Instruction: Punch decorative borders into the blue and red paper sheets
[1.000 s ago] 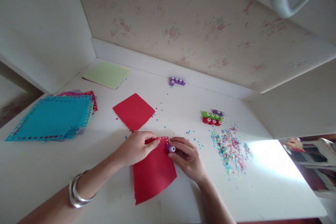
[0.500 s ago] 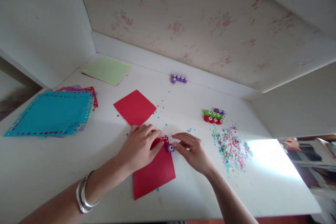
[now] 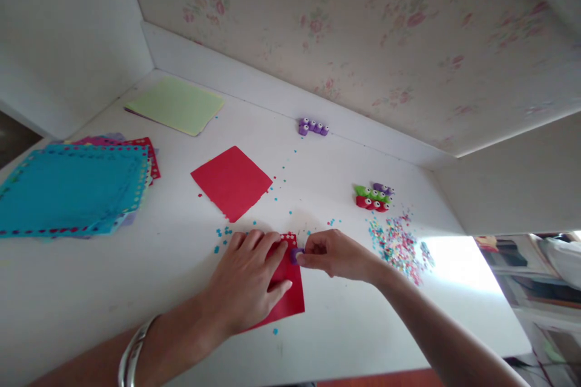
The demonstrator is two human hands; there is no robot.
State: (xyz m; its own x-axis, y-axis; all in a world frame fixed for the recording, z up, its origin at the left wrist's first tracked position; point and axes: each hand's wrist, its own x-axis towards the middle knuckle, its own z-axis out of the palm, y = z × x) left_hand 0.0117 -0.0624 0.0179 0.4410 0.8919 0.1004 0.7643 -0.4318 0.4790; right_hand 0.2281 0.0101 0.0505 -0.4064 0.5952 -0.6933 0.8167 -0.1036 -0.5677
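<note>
My left hand [image 3: 249, 281] lies spread over a red paper sheet [image 3: 294, 296], holding it against the desk. A row of small punched shapes shows along the sheet's top edge. At the sheet's upper right edge sits a small purple craft punch [image 3: 295, 255]. My right hand [image 3: 333, 253] is closed on this punch, with thumb and fingers partly covering it. Behind my left hand lies another red sheet [image 3: 232, 184], turned like a diamond. Tiny blue paper cutouts [image 3: 222, 236] are scattered by my left fingertips.
On the left is a stack of blue sheets [image 3: 82, 187] with punched borders; pale green sheets [image 3: 175, 103] lie behind it. Purple punches [image 3: 315, 127] stand near the wall, and red and green punches [image 3: 374, 198] at the right. A confetti pile [image 3: 402, 242] lies beside them.
My left hand has flattened and spread further down over the red sheet. My right fingers have closed over the purple punch, now at the sheet's right edge. The view has shifted slightly.
</note>
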